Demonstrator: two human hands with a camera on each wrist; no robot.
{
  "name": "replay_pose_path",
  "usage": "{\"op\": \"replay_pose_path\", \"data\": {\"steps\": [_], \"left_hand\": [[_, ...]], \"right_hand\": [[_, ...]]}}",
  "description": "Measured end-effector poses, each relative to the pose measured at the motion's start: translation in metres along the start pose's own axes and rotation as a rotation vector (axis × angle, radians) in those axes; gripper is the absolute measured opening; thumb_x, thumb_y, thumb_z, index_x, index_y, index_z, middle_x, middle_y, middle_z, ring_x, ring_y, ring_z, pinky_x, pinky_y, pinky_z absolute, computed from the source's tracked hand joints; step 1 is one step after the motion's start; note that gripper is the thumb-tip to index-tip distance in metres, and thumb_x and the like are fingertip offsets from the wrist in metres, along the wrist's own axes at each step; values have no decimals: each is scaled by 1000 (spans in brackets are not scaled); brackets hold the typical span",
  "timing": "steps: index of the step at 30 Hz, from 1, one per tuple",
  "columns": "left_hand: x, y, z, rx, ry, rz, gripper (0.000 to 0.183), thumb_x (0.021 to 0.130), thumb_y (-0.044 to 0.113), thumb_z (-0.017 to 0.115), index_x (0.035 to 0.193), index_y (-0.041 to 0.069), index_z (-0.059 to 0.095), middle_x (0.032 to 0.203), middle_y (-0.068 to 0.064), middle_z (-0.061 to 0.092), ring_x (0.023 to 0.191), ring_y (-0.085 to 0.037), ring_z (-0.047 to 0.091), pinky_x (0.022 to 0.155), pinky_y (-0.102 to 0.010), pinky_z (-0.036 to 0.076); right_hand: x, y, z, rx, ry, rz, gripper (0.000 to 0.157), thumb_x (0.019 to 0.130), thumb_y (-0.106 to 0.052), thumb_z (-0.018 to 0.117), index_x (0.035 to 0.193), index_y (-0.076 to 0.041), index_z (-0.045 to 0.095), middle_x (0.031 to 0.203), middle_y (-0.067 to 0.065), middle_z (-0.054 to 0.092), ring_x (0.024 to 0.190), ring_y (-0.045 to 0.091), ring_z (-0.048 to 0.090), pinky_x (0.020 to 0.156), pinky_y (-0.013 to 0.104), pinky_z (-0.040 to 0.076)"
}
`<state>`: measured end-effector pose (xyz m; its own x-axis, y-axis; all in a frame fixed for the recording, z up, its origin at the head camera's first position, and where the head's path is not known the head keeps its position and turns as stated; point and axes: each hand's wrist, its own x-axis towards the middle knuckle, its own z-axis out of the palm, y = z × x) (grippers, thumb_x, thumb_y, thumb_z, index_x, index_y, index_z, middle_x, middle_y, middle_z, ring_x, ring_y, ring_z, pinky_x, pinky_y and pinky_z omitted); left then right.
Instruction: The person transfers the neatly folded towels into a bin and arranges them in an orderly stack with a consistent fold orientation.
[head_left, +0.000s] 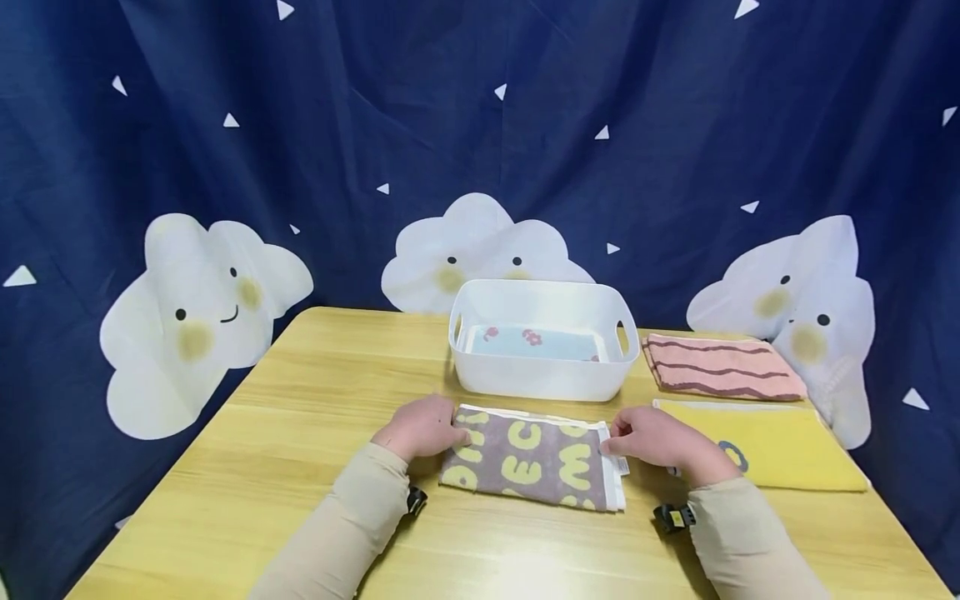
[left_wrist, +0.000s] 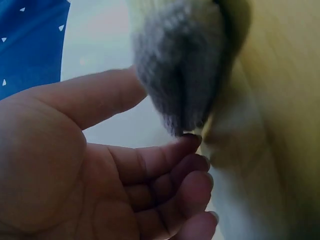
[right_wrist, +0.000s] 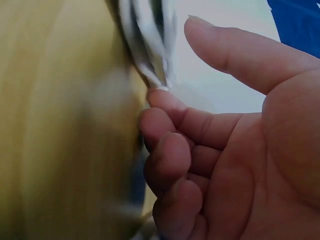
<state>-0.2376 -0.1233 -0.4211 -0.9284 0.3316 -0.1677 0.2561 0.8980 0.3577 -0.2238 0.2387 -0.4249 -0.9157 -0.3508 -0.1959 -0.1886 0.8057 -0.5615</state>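
A folded purple-brown towel [head_left: 525, 458] with yellow letters and a white border lies on the table in front of me. At its left end is my left hand [head_left: 426, 427], the thumb lying over the top. In the left wrist view the fingers [left_wrist: 185, 145] meet the folded end of the towel [left_wrist: 177, 65] from below, and the towel hides the thumb tip. My right hand [head_left: 660, 437] is at the white right edge. Seen from the right wrist, the index fingertip touches the layered edge [right_wrist: 150, 45], while the thumb [right_wrist: 225, 47] stands a little apart from it.
Behind the towel stands a white plastic basin [head_left: 540, 379] with a light blue, flower-patterned cloth [head_left: 555, 343] inside. To the right lie a folded pink striped towel [head_left: 720, 367] and a folded yellow towel [head_left: 795, 450]. A dark blue curtain [head_left: 337, 125] hangs behind the wooden table [head_left: 315, 392].
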Motion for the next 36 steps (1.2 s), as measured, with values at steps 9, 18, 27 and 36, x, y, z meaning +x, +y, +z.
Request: {"op": "replay_pose_path", "data": {"steps": [9, 18, 27, 36], "left_hand": [[-3, 3, 6, -3, -42, -35, 29, 77, 41, 70, 70, 17, 57, 65, 2, 56, 57, -16, 51, 56, -34, 40], [-5, 5, 5, 82, -41, -40, 32, 80, 44, 67, 66, 17, 55, 63, 2, 55, 57, -15, 50, 56, -34, 40], [-9, 8, 2, 89, -80, -17, 34, 77, 38, 71, 62, 16, 51, 57, 2, 45, 54, -16, 47, 53, -34, 39], [-6, 6, 4, 128, -90, 24, 29, 82, 38, 67, 66, 17, 54, 64, 2, 52, 59, -15, 50, 56, -35, 41]], "right_hand": [[5, -1, 11, -22, 4, 15, 36, 77, -36, 75, 65, -12, 51, 56, -5, 40, 48, 12, 36, 46, 28, 30], [6, -5, 12, -48, 22, 24, 32, 79, -30, 74, 65, -12, 51, 57, -3, 40, 49, 13, 37, 47, 29, 31], [6, -13, 17, -79, 45, 34, 24, 80, -21, 72, 65, -11, 54, 58, -2, 45, 52, 14, 42, 49, 31, 34], [6, -4, 12, -55, 14, -128, 11, 91, -21, 60, 82, -15, 59, 69, -3, 52, 67, 15, 49, 63, 34, 40]]}}
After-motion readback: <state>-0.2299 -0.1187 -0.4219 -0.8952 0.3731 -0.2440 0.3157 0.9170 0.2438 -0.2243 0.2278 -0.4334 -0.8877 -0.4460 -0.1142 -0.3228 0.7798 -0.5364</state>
